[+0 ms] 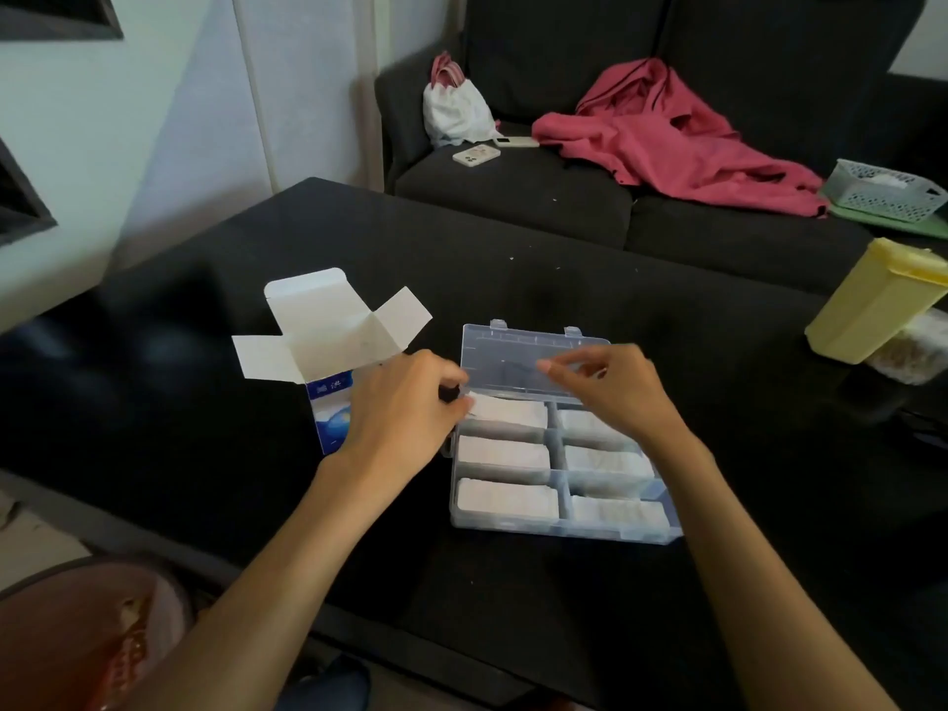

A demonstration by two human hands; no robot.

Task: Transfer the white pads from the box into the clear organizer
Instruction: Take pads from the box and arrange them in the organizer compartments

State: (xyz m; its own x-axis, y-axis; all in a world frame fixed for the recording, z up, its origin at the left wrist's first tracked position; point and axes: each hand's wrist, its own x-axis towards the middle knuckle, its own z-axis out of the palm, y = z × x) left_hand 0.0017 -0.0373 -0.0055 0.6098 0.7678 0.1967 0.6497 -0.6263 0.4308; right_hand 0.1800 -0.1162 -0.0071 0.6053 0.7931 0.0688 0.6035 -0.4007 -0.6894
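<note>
White pads fill the six compartments of the clear organizer, which lies open on the dark counter. The left hand pinches the pad in the far left compartment. The right hand hovers over the far right compartment, fingers loosely curled, holding nothing. The opened box stands just left of the organizer.

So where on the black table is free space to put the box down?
Bare black table lies behind the open white-and-blue cardboard box, toward the sofa, and between clear plastic organizer and yellow container. Crowded between box and organizer.
</note>
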